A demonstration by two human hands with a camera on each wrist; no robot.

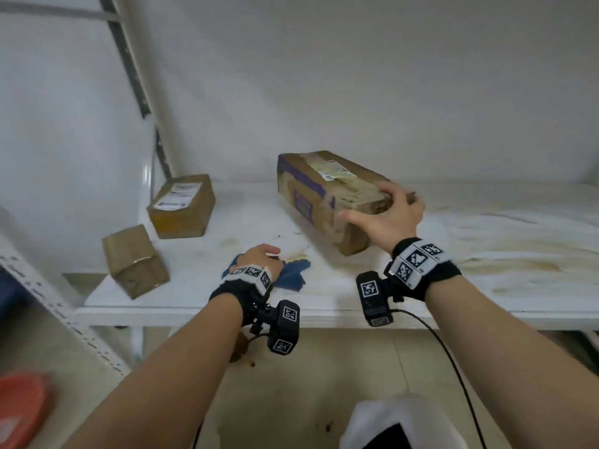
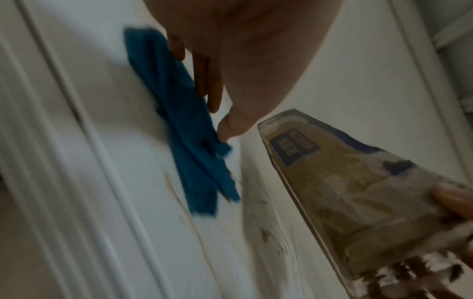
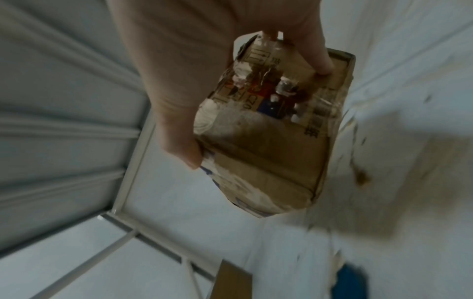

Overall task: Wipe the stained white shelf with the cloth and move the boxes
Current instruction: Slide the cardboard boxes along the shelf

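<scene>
Right grip (image 1: 389, 215) clasps long box (image 1: 317, 189) end | left grip (image 1: 259, 259) on cloth (image 1: 291, 273) (curl unclear) by shelf (image 1: 486, 286) edge

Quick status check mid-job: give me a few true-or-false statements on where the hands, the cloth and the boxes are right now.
1. The right hand grips the long box at its near end. True.
2. The left hand rests on a red cloth. False: the cloth is blue.
3. A labelled box and a plain box sit at the left end of the shelf. True.
4. The shelf to the right of the long box is spotless. False: brown stains streak it.
</scene>
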